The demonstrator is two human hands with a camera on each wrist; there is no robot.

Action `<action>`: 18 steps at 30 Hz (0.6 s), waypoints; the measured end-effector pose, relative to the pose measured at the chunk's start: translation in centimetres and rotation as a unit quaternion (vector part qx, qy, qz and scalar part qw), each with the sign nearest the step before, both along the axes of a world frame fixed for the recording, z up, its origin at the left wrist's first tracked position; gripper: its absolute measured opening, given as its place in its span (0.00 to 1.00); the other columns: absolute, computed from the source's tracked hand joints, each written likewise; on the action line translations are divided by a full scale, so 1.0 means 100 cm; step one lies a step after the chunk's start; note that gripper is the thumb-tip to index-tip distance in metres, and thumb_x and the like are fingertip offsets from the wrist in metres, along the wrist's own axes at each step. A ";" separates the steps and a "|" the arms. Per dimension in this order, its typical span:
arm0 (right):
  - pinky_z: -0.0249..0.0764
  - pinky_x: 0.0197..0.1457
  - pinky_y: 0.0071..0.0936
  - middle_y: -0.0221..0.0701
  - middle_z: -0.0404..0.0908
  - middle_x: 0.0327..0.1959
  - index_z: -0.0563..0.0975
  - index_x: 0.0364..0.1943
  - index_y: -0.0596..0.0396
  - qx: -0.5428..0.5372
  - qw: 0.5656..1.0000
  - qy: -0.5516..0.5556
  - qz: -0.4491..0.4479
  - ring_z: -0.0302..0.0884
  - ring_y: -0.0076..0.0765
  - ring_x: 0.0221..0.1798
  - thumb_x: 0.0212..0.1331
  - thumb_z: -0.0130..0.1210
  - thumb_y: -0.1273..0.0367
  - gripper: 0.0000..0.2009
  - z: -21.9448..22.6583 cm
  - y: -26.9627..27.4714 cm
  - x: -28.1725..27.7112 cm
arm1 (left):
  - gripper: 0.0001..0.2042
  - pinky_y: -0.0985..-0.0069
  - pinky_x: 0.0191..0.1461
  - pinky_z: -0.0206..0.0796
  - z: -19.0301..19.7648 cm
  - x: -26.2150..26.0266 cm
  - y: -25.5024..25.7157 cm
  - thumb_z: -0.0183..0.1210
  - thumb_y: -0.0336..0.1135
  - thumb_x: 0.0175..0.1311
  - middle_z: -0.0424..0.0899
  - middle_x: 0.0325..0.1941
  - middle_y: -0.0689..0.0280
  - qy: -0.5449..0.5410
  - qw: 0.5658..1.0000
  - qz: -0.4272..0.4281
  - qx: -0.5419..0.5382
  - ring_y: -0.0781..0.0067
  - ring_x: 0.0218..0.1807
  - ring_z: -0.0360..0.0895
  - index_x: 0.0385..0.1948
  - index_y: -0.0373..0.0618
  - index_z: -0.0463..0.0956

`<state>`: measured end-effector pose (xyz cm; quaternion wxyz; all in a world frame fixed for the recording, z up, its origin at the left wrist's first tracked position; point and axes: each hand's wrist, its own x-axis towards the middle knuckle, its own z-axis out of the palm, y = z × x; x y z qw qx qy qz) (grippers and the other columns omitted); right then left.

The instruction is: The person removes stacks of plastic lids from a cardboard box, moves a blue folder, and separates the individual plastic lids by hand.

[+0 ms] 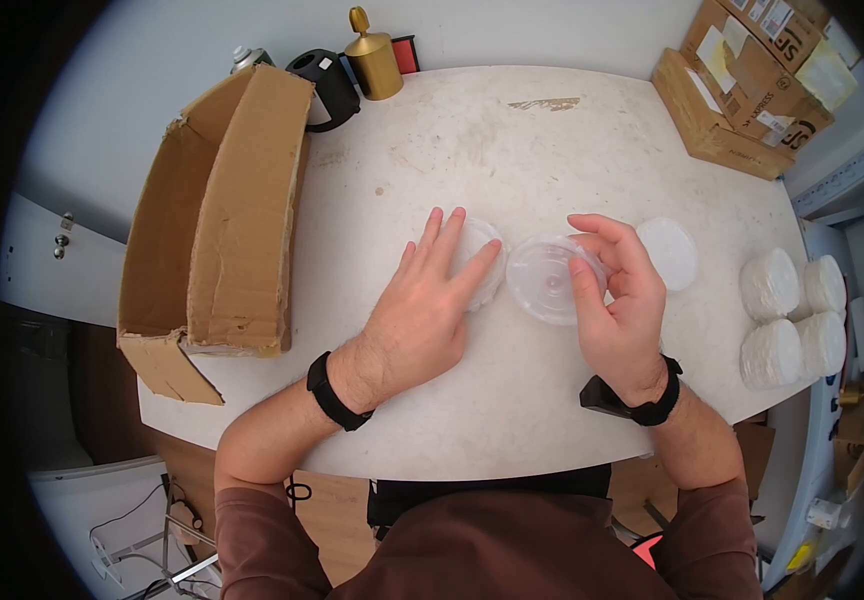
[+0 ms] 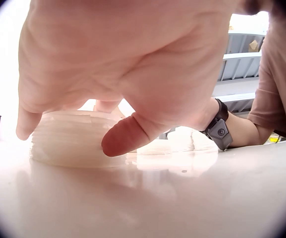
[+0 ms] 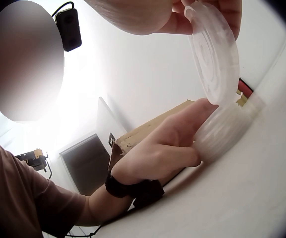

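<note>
A stack of translucent round lids (image 2: 68,141) stands on the table, and my left hand (image 1: 419,310) rests over it with fingers spread, the thumb against its side in the left wrist view. Just right of that stack, my right hand (image 1: 624,305) pinches one clear round lid (image 1: 542,280) at its right edge. The right wrist view shows this lid (image 3: 215,57) tilted and held above the stack (image 3: 224,131). Beyond the right hand lies a white round piece (image 1: 668,253), flat on the table.
Several white wrapped round stacks (image 1: 770,353) stand at the table's right edge. A long cardboard box (image 1: 242,220) occupies the left side. Behind are a black container (image 1: 327,90) and a gold one (image 1: 377,68); more cardboard boxes (image 1: 742,90) sit at the back right.
</note>
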<state>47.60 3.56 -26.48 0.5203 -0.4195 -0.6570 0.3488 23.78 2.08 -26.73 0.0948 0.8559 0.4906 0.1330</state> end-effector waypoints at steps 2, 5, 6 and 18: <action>0.81 0.50 0.27 0.40 0.91 0.43 0.77 0.62 0.62 -0.001 1.000 -0.002 0.000 0.88 0.31 0.44 0.70 0.53 0.83 0.18 0.000 0.000 0.000 | 0.39 0.45 0.85 0.58 -0.003 0.000 -0.001 0.57 0.16 0.58 0.54 0.85 0.33 -0.025 1.000 0.004 -0.002 0.20 0.85 0.52 0.79 0.42 0.66; 0.81 0.50 0.27 0.41 0.91 0.43 0.77 0.62 0.62 0.002 1.000 -0.001 0.001 0.89 0.31 0.44 0.70 0.53 0.83 0.18 0.000 0.000 0.000 | 0.38 0.48 0.85 0.58 -0.008 -0.001 0.001 0.59 0.17 0.62 0.53 0.85 0.31 -0.038 0.999 0.005 0.006 0.20 0.85 0.52 0.79 0.39 0.64; 0.81 0.50 0.27 0.41 0.91 0.43 0.77 0.62 0.62 -0.002 1.000 -0.001 0.001 0.89 0.31 0.44 0.70 0.53 0.83 0.18 0.001 0.000 0.000 | 0.37 0.49 0.86 0.58 -0.011 -0.001 0.002 0.61 0.19 0.64 0.52 0.84 0.29 -0.028 0.999 0.003 0.017 0.20 0.85 0.52 0.79 0.37 0.64; 0.80 0.48 0.26 0.40 0.90 0.42 0.77 0.61 0.62 -0.023 1.000 0.009 0.011 0.88 0.29 0.44 0.71 0.53 0.82 0.17 0.002 -0.002 -0.002 | 0.42 0.37 0.84 0.53 -0.007 0.004 -0.004 0.69 0.39 0.69 0.53 0.84 0.29 0.076 0.996 0.003 0.042 0.25 0.86 0.52 0.81 0.34 0.57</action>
